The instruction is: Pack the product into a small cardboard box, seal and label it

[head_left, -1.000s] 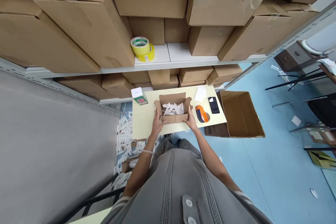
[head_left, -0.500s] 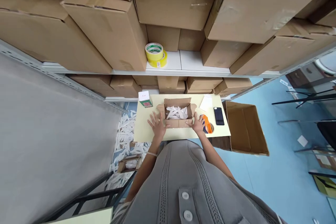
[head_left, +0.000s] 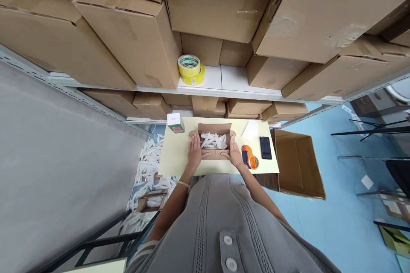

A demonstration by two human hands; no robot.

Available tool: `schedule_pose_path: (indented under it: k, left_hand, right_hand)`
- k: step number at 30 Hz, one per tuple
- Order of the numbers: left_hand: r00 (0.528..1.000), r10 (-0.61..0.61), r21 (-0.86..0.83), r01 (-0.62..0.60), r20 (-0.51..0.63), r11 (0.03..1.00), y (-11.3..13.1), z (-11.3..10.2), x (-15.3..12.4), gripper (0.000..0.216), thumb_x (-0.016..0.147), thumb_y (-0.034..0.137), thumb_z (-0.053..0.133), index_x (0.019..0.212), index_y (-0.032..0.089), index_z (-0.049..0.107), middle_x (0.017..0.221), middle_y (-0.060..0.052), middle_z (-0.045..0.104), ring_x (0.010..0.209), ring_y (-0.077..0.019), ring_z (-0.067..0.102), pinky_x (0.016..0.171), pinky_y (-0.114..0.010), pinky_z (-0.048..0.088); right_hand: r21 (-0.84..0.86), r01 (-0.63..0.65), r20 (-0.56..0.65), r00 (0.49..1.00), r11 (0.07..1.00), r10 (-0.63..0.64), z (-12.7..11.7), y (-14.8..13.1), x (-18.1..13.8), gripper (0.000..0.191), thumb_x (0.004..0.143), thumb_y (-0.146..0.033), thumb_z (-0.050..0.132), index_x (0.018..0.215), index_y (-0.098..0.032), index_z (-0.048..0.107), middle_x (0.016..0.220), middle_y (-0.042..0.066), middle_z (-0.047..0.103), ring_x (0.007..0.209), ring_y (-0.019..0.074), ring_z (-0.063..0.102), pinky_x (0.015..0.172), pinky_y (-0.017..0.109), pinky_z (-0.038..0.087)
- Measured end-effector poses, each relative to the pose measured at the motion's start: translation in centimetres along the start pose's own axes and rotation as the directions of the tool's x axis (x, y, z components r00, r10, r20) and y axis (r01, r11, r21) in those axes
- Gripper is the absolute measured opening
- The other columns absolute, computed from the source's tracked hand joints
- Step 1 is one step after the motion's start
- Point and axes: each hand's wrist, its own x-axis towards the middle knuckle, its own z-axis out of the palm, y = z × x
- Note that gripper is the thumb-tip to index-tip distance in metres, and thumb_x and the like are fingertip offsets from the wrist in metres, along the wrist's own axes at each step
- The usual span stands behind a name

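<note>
A small cardboard box [head_left: 215, 154] with its flaps up lies on the pale yellow tabletop [head_left: 174, 158]. Crumpled white paper strips [head_left: 214, 140] fill its inside. My left hand [head_left: 194, 152] rests along the box's left side, fingers stretched forward and thumb over the near flap. On the opposite side, my right hand [head_left: 235, 152] lies the same way, with its fingers straight. Just right of that hand is an orange tape dispenser [head_left: 248, 156] with a tape roll beside it. Neither hand wraps round anything.
A small white and green box [head_left: 175, 123] stands at the table's back left. White paper [head_left: 250, 130] and a black phone [head_left: 265, 148] lie on the right. Yellow tape rolls [head_left: 191, 70] sit on the shelf among cartons. A large open carton [head_left: 296, 164] stands right of the table.
My hands have drawn in against the box's two sides. The left hand's spread fingers have come together, and the right hand's fingers now point forward. The view has shifted slightly.
</note>
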Motion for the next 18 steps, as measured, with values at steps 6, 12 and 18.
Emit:
schedule_pose_path:
  k: [6, 12, 18]
  left_hand:
    - [1.0, 0.016, 0.013, -0.016, 0.012, 1.0, 0.0, 0.3, -0.5, 0.102, 0.081, 0.069, 0.051, 0.153, 0.002, 0.023, 0.157, -0.028, 0.022, 0.15, -0.0342, 0.015, 0.119, -0.052, 0.011]
    - [0.983, -0.12, 0.059, 0.129, -0.138, 0.99, -0.9, -4.7, 1.5, 0.08, 0.092, 0.059, 0.039, 0.154, 0.011, 0.024, 0.162, -0.022, 0.011, 0.151, -0.0369, 0.004, 0.116, -0.063, 0.0]
    - [0.866, -0.383, 0.041, 0.417, -0.322, 0.908, -3.2, -10.8, 8.7, 0.067, 0.093, 0.049, 0.045, 0.153, 0.024, 0.031, 0.164, -0.017, 0.006, 0.146, -0.043, 0.018, 0.112, -0.065, 0.021]
  right_hand:
    - [0.0, 0.027, -0.022, 0.999, 1.0, -0.027, 0.1, 0.3, 0.0, 0.106, 0.087, -0.059, 0.056, 0.157, -0.012, -0.008, 0.163, 0.02, 0.007, 0.151, 0.0307, 0.009, 0.12, 0.055, 0.017]
    - [-0.044, 0.023, -0.032, 0.999, 0.999, -0.025, 0.0, 0.3, 0.0, 0.101, 0.088, -0.061, 0.053, 0.157, -0.012, -0.002, 0.163, 0.019, 0.008, 0.151, 0.0304, 0.009, 0.119, 0.056, 0.017]
    - [-0.042, 0.004, -0.033, 0.999, 0.999, -0.005, 0.0, 0.2, 0.2, 0.101, 0.087, -0.062, 0.054, 0.157, -0.012, 0.001, 0.163, 0.019, 0.01, 0.151, 0.0303, 0.011, 0.12, 0.054, 0.018]
